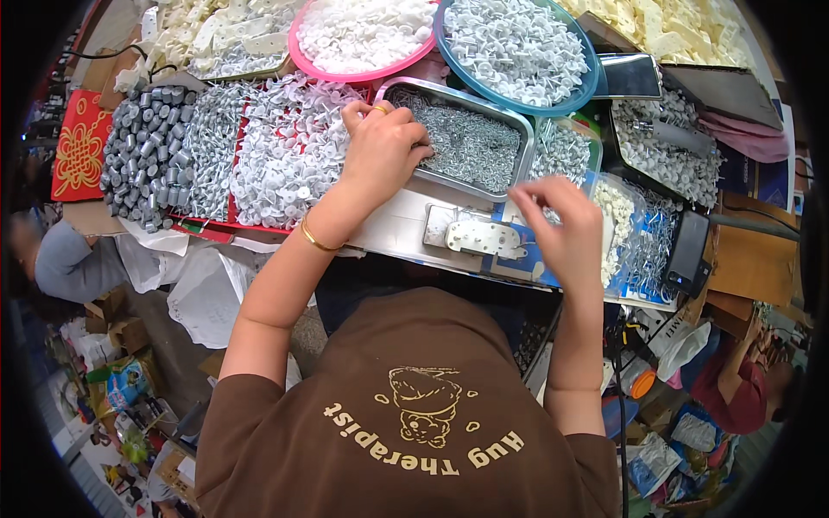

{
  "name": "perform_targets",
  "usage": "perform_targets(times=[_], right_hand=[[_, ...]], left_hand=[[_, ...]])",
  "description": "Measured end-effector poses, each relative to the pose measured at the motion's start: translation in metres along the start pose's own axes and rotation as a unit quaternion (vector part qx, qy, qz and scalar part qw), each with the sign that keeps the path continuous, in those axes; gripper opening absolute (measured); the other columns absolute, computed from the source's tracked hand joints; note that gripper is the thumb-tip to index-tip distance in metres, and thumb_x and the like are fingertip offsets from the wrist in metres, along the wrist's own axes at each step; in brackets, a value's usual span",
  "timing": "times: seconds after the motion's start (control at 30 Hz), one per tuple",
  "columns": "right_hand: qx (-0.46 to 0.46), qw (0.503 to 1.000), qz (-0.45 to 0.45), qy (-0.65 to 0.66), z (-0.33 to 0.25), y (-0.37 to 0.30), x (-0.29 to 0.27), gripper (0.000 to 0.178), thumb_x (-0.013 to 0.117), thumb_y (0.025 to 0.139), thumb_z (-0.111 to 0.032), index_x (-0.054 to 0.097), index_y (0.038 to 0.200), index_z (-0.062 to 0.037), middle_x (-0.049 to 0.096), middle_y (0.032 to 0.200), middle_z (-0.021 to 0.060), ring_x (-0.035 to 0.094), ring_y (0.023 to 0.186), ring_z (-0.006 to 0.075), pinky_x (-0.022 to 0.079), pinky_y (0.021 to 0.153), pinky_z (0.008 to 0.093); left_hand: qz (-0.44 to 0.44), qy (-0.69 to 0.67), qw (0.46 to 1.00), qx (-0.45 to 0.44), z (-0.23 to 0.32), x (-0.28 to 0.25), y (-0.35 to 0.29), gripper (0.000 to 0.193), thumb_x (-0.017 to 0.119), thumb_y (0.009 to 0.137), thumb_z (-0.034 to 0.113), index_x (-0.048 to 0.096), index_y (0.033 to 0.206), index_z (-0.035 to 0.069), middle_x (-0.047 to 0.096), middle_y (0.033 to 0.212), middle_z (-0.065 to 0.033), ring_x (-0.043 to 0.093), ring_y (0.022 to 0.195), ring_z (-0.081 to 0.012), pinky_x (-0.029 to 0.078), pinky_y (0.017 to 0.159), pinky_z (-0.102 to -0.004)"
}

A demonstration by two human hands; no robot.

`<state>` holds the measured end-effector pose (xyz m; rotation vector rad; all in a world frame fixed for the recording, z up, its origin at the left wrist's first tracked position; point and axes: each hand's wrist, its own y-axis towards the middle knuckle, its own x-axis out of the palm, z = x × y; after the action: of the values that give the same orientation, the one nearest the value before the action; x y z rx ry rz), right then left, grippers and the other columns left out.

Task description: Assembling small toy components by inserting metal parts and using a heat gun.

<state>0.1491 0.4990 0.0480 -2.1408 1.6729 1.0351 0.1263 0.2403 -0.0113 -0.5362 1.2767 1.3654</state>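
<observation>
My left hand [384,142] is over the left end of a metal tray [524,142] full of tiny metal pins [466,138]. Its fingers are curled together, and what they hold, if anything, is hidden. My right hand [566,220] hovers by the tray's near right corner, thumb and fingertips pinched; anything between them is too small to make out. Between my hands, nearer to me, a white plate with small holes [475,235] lies on a small metal block [438,224] on the work surface. Neither hand touches it.
White disc-headed parts [289,164], metal pins [211,129] and grey cylinders [147,142] fill compartments at left. A pink basin [298,47] and a teal basin [596,65] stand behind. At right are a phone [629,76], cream parts [615,216] and a black device [688,250].
</observation>
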Motion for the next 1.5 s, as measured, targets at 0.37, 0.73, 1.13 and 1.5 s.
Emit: perform_targets(times=[0.37, 0.73, 1.13, 1.5], right_hand=[[-0.123, 0.981, -0.098, -0.115, 0.043, 0.036, 0.040, 0.014, 0.078, 0.078, -0.012, 0.066, 0.079, -0.0044, 0.057, 0.083, 0.0073, 0.055, 0.089, 0.0290, 0.045, 0.082, 0.0405], [-0.105, 0.986, -0.071, -0.105, 0.045, 0.033, 0.039, 0.009, 0.076, 0.081, -0.010, 0.068, 0.082, -0.0054, 0.059, 0.086, 0.0067, 0.055, 0.090, 0.0285, 0.044, 0.085, 0.0395], [-0.082, 0.995, 0.032, -0.040, 0.033, 0.040, 0.013, 0.006, 0.074, 0.084, -0.010, 0.072, 0.086, -0.0041, 0.064, 0.082, 0.0086, 0.058, 0.081, 0.0303, 0.046, 0.074, 0.0393], [0.278, 0.886, 0.283, -0.240, 0.148, 0.056, -0.107, 0.049, 0.063, 0.096, -0.045, 0.062, 0.131, -0.0113, 0.073, 0.099, 0.0179, 0.070, 0.092, 0.0325, 0.052, 0.083, 0.0415]], left_hand=[[0.048, -0.031, 0.998, -0.010, -0.003, 0.001, -0.011, 0.013, 0.080, 0.078, 0.026, 0.072, 0.073, 0.017, 0.064, 0.078, 0.0033, 0.059, 0.086, -0.0194, 0.028, 0.092, -0.0451], [-0.028, -0.052, 0.998, -0.029, 0.005, -0.005, -0.004, 0.006, 0.078, 0.080, 0.022, 0.074, 0.080, 0.017, 0.065, 0.079, 0.0029, 0.059, 0.088, -0.0202, 0.028, 0.093, -0.0462], [-0.017, -0.218, 0.970, 0.106, 0.084, -0.033, -0.026, 0.014, 0.083, 0.073, 0.024, 0.073, 0.083, 0.021, 0.065, 0.080, 0.0096, 0.059, 0.080, -0.0112, 0.029, 0.090, -0.0397], [0.002, -0.151, 0.980, 0.128, 0.089, -0.026, -0.045, 0.015, 0.079, 0.073, 0.027, 0.070, 0.085, 0.022, 0.063, 0.094, 0.0082, 0.059, 0.099, -0.0149, 0.026, 0.098, -0.0466]])
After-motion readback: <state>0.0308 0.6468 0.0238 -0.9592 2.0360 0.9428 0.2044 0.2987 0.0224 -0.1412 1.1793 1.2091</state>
